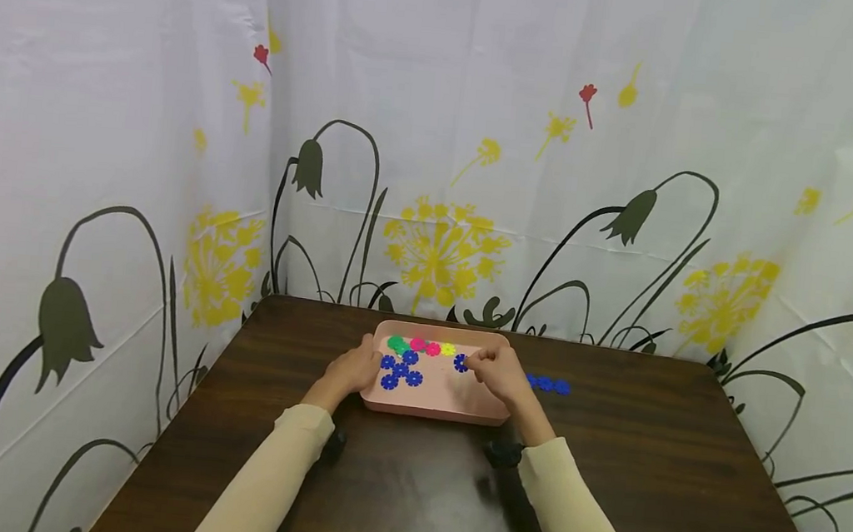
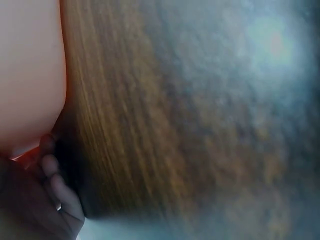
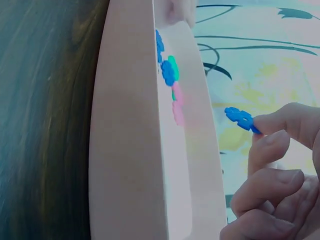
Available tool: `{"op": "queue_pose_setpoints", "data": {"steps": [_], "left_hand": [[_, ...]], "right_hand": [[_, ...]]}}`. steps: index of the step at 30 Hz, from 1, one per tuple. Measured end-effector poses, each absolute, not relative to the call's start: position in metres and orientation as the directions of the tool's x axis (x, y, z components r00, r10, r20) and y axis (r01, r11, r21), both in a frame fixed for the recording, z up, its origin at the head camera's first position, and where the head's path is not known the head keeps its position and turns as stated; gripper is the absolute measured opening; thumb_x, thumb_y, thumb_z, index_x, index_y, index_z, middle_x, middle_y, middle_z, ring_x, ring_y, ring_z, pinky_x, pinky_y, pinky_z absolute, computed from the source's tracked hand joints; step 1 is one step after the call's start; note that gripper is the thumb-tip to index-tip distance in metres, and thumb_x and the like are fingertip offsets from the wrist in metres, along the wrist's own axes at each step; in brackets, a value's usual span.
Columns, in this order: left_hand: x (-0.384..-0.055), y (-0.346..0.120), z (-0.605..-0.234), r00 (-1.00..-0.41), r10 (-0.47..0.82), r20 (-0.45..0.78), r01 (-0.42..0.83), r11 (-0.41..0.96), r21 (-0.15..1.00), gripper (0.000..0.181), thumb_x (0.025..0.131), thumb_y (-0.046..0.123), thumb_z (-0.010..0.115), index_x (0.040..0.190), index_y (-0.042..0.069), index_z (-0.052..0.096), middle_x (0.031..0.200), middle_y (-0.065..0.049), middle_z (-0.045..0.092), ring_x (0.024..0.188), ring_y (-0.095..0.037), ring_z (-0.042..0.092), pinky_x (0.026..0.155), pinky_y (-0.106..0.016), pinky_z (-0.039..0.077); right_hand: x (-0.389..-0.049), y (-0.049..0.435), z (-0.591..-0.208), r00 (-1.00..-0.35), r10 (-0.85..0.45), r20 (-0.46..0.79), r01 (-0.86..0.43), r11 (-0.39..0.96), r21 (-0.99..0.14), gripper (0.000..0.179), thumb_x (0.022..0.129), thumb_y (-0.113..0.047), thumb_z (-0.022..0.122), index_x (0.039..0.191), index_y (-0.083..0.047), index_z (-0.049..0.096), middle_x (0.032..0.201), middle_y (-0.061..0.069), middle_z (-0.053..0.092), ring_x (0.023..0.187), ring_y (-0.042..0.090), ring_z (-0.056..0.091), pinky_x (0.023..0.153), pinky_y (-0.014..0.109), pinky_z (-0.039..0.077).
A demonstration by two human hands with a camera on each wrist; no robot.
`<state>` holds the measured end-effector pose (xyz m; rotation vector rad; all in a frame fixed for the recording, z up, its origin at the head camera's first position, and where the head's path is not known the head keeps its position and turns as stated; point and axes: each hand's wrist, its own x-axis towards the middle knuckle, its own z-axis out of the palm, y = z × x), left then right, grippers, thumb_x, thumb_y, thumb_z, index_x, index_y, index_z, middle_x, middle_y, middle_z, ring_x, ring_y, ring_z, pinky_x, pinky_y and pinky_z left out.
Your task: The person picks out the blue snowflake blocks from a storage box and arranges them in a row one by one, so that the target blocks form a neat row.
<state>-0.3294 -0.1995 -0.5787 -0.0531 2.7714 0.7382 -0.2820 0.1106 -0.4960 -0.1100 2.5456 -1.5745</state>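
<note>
A shallow pink tray (image 1: 445, 409) lies on the table, with several blue snowflake-shaped plastic discs (image 1: 402, 370) grouped in its left half. Behind them inside it are green discs (image 1: 397, 344), pink discs (image 1: 419, 344) and a yellow disc (image 1: 448, 349). My left hand (image 1: 355, 367) grips the tray's left side; in the left wrist view its curled fingers (image 2: 62, 192) sit at the tray's outer wall. Over the tray's right part, my right hand (image 1: 497, 372) pinches one blue snowflake disc (image 3: 240, 119) between thumb and forefinger, its other fingers curled.
Outside the tray, a short row of blue discs (image 1: 545, 384) lies on the dark wooden table (image 1: 645, 450) to the right, partly hidden by my right hand. A white curtain (image 1: 437, 133) with printed flowers hangs behind the table and along its sides.
</note>
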Motion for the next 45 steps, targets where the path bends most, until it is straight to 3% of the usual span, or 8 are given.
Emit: {"op": "queue_pose_setpoints", "data": {"steps": [4, 8, 16, 20, 26, 31, 36, 45], "left_hand": [[-0.335, -0.203, -0.588, -0.967, 0.045, -0.249, -0.084, 0.872, 0.482, 0.059, 0.112, 0.038, 0.032, 0.16, 0.005, 0.026, 0.138, -0.022, 0.063, 0.105, -0.034, 0.064, 0.105, -0.061, 0.05], [-0.341, -0.208, -0.597, -0.964, 0.058, -0.258, -0.073, 0.879, 0.471, 0.058, 0.112, 0.039, 0.03, 0.16, 0.006, 0.026, 0.139, -0.022, 0.062, 0.104, -0.032, 0.063, 0.107, -0.061, 0.049], [-0.346, -0.212, -0.603, -0.963, 0.074, -0.26, -0.061, 0.877, 0.476, 0.057, 0.113, 0.039, 0.031, 0.16, 0.006, 0.029, 0.139, -0.022, 0.062, 0.109, -0.033, 0.063, 0.107, -0.061, 0.049], [-0.338, -0.208, -0.594, -0.961, 0.068, -0.27, -0.074, 0.873, 0.482, 0.058, 0.113, 0.039, 0.03, 0.162, 0.007, 0.026, 0.147, -0.023, 0.059, 0.119, -0.035, 0.063, 0.113, -0.062, 0.046], [-0.314, -0.198, -0.556, -0.959, 0.084, -0.272, -0.067, 0.863, 0.501, 0.058, 0.114, 0.035, 0.031, 0.161, 0.001, 0.026, 0.149, -0.027, 0.057, 0.122, -0.037, 0.063, 0.115, -0.063, 0.045], [-0.315, -0.2, -0.559, -0.961, 0.095, -0.259, -0.052, 0.861, 0.507, 0.059, 0.114, 0.036, 0.032, 0.161, 0.0, 0.026, 0.145, -0.027, 0.059, 0.116, -0.038, 0.063, 0.111, -0.061, 0.047], [-0.32, -0.202, -0.57, -0.962, 0.094, -0.258, -0.055, 0.855, 0.516, 0.058, 0.114, 0.037, 0.031, 0.16, 0.001, 0.028, 0.131, -0.024, 0.064, 0.103, -0.035, 0.062, 0.099, -0.057, 0.051], [-0.325, -0.204, -0.575, -0.967, 0.088, -0.239, -0.046, 0.864, 0.502, 0.057, 0.113, 0.038, 0.034, 0.158, 0.004, 0.03, 0.13, -0.021, 0.065, 0.101, -0.031, 0.062, 0.098, -0.055, 0.051]], "right_hand": [[-0.276, 0.122, -0.496, -0.992, -0.095, -0.079, 0.029, 0.441, -0.897, 0.021, 0.101, -0.021, 0.073, 0.094, -0.001, 0.078, 0.071, -0.001, 0.057, 0.068, 0.017, 0.045, 0.058, 0.029, 0.031], [-0.271, 0.138, -0.496, -0.992, -0.08, -0.101, 0.06, 0.41, -0.91, 0.026, 0.103, -0.024, 0.072, 0.103, 0.003, 0.075, 0.073, 0.0, 0.058, 0.065, 0.017, 0.044, 0.057, 0.028, 0.033], [-0.271, 0.181, -0.488, -0.997, -0.029, -0.077, 0.06, 0.389, -0.919, 0.029, 0.104, -0.025, 0.07, 0.107, 0.004, 0.073, 0.074, 0.003, 0.062, 0.067, 0.013, 0.05, 0.06, 0.026, 0.038], [-0.268, 0.203, -0.485, -0.994, -0.044, -0.102, 0.079, 0.365, -0.928, 0.035, 0.106, -0.028, 0.069, 0.114, 0.006, 0.071, 0.071, -0.003, 0.059, 0.065, 0.009, 0.049, 0.06, 0.025, 0.039], [-0.262, 0.227, -0.49, -0.986, -0.029, -0.162, 0.148, 0.28, -0.949, 0.039, 0.108, -0.029, 0.067, 0.122, 0.007, 0.066, 0.072, -0.008, 0.054, 0.062, 0.007, 0.043, 0.06, 0.026, 0.037], [-0.258, 0.244, -0.495, -0.982, 0.002, -0.188, 0.182, 0.261, -0.948, 0.042, 0.107, -0.035, 0.068, 0.123, 0.004, 0.066, 0.071, -0.009, 0.054, 0.057, 0.006, 0.039, 0.055, 0.025, 0.033], [-0.256, 0.266, -0.501, -0.981, 0.018, -0.195, 0.193, 0.259, -0.946, 0.046, 0.108, -0.039, 0.066, 0.128, 0.003, 0.065, 0.071, -0.01, 0.055, 0.054, 0.005, 0.036, 0.057, 0.025, 0.033], [-0.251, 0.301, -0.507, -0.968, 0.125, -0.218, 0.246, 0.308, -0.919, 0.05, 0.106, -0.041, 0.069, 0.125, 0.005, 0.066, 0.067, -0.012, 0.056, 0.053, 0.005, 0.037, 0.051, 0.025, 0.034]]}}
